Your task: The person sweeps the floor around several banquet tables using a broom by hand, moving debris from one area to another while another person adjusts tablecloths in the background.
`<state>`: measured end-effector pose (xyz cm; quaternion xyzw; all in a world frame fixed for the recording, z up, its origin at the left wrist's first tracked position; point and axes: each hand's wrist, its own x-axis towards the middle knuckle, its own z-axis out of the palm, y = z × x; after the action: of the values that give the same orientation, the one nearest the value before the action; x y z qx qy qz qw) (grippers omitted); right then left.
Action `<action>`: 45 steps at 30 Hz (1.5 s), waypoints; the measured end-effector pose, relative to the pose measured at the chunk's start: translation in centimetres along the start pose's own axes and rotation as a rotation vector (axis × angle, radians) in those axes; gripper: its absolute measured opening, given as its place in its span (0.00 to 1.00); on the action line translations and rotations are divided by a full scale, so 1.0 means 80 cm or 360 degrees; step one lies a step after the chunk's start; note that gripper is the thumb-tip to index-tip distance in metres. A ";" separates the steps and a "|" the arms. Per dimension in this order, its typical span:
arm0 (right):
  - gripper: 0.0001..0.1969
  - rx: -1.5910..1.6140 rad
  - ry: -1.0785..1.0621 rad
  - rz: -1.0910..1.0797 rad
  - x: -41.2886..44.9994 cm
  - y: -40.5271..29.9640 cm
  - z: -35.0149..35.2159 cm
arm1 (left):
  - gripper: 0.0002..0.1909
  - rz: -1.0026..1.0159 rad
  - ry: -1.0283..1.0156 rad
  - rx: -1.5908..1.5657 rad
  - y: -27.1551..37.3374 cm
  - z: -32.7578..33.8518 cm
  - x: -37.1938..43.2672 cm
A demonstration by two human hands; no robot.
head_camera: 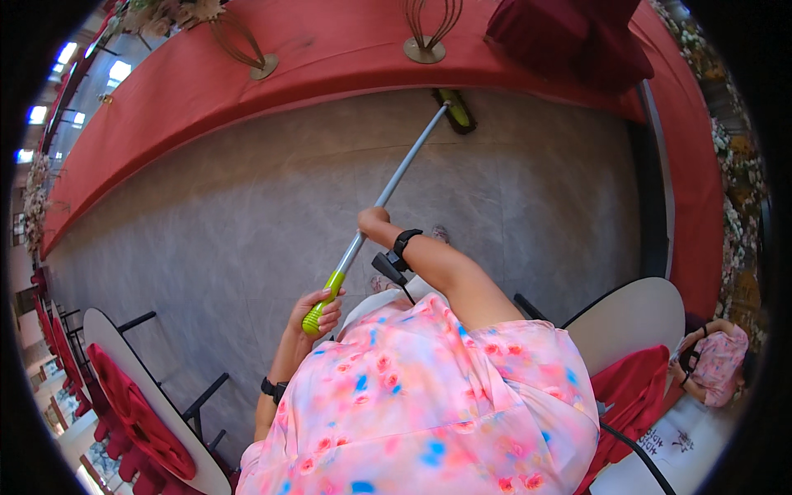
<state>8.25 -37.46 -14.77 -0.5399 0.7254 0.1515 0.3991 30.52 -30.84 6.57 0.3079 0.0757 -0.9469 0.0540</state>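
Observation:
A long broom with a dark-edged green head (459, 112) reaches diagonally across the floor ahead of me. My left hand (318, 312) wraps around the ribbed lime-green grip (333, 286) at its near end. Farther along, my right hand (374, 220) grasps the grey metal pole (405, 164), the back of the hand hiding most of the fingers. The broom head lies on the grey tiled floor (278, 179), close to the edge of a red-covered platform (346, 68). Black straps circle both wrists; a dark device hangs from the right one.
Gold wire stands (426, 51) and a dark red draped object (563, 43) rest on the red platform. Round tables with red cloths stand at left (99, 328) and right (649, 303). Another person (718, 365) is at far right, near flower decorations (730, 204).

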 end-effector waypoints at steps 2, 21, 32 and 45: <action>0.11 -0.0055 -0.0142 0.0032 -0.003 -0.041 0.003 | 0.15 0.0075 0.0006 -0.0061 -0.012 -0.014 -0.025; 0.05 0.0791 -0.0113 -0.0239 -0.111 -0.147 0.039 | 0.12 0.0571 0.0216 -0.0193 -0.132 -0.004 -0.105; 0.06 0.2796 -0.0571 0.0420 -0.125 -0.087 -0.029 | 0.13 0.0145 0.0742 0.1130 -0.096 0.094 -0.109; 0.05 0.3099 -0.0215 0.0897 -0.107 0.192 -0.029 | 0.13 0.0016 0.0103 0.1794 -0.056 0.066 0.087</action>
<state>-5.72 -27.58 -10.18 0.2201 0.6104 -0.3864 0.6554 21.23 -27.75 7.19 0.3185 -0.4415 -0.8307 -0.1166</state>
